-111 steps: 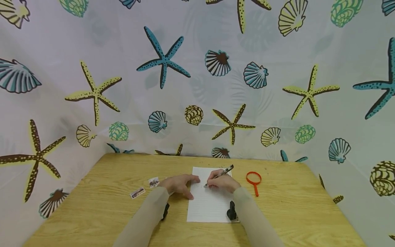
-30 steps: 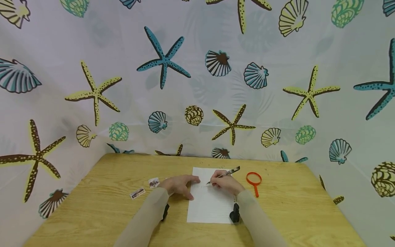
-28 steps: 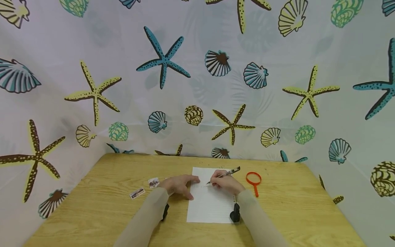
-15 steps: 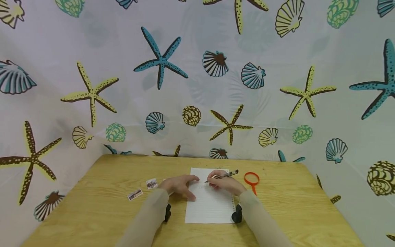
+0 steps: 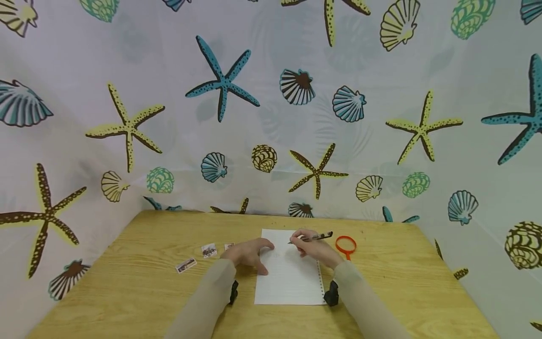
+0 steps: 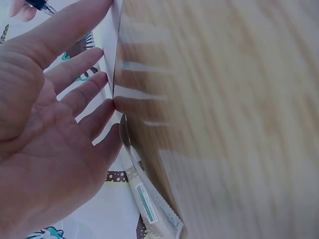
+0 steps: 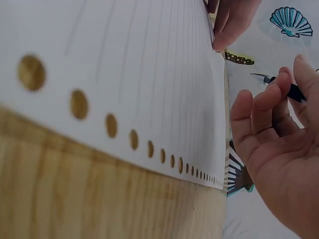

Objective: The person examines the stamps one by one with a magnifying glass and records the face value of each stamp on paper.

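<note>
1. White lined paper [image 5: 289,278], punched with a row of holes along its right edge, is laid flat near the middle of the wooden desk [image 5: 139,301].
2. A black pen [image 5: 315,237] is pinched by the right hand [image 5: 315,250] between curled fingers [image 7: 264,107] and thumb; in the head view the pen is held nearly level, its tip pointed toward 9 o'clock over the paper's upper part. Whether the tip touches the sheet cannot be told.
3. The left hand [image 5: 247,253] is rested at the paper's left edge, at 9 o'clock from the right hand. Its fingers [image 6: 84,94] are spread and almost straight, nothing being gripped; the fingertips are set on or just beside the sheet's edge.
4. An orange magnifying glass [image 5: 346,246] is seen on the desk at 3 o'clock from the right hand, just beside it and off the paper.
5. Three small picture cards are placed at 9 o'clock from the left hand: the nearest card [image 5: 229,246] close to the knuckles, the middle card [image 5: 209,250] a little further out, the far card [image 5: 186,265] lower and well apart.
6. Pale sleeves [image 5: 203,301] are worn on both forearms.
7. A curtain [image 5: 271,108] printed with starfish and shells is hung behind and beside the desk.
</note>
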Action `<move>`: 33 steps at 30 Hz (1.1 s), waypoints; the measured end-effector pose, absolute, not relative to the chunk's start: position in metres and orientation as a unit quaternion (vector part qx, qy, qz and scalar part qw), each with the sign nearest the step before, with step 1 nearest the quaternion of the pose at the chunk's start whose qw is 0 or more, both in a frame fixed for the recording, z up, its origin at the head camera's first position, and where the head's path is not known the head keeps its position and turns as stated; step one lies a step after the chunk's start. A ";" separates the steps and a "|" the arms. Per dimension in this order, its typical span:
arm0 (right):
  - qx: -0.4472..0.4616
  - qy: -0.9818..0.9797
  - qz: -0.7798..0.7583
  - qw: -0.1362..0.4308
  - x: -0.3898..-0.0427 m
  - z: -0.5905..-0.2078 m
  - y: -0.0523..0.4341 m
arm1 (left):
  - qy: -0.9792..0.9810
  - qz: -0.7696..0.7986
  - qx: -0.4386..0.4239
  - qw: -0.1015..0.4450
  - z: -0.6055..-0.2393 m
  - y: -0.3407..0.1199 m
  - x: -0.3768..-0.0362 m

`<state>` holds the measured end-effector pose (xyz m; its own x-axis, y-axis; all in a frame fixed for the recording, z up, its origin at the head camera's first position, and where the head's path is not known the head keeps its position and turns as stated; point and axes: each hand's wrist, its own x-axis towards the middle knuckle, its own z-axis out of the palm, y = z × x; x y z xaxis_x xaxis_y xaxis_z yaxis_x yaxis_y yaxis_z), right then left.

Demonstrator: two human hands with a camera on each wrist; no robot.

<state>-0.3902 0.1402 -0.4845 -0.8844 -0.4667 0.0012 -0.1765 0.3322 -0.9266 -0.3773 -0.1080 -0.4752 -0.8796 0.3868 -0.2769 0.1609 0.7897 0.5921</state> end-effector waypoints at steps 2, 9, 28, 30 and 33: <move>-0.203 0.805 -0.543 0.129 -0.389 -0.483 0.142 | 0.925 0.291 0.144 0.198 -0.475 -0.107 -0.377; -0.251 0.794 -0.541 0.119 -0.385 -0.477 0.148 | 0.921 0.306 0.125 0.207 -0.472 -0.106 -0.377; -0.215 0.744 -0.614 0.152 -0.389 -0.479 0.160 | 0.922 0.299 0.133 0.206 -0.476 -0.107 -0.378; -0.218 0.752 -0.603 0.151 -0.389 -0.480 0.162 | 0.923 0.297 0.130 0.207 -0.476 -0.108 -0.378; -0.225 0.757 -0.594 0.152 -0.389 -0.480 0.166 | 0.924 0.295 0.129 0.205 -0.476 -0.108 -0.378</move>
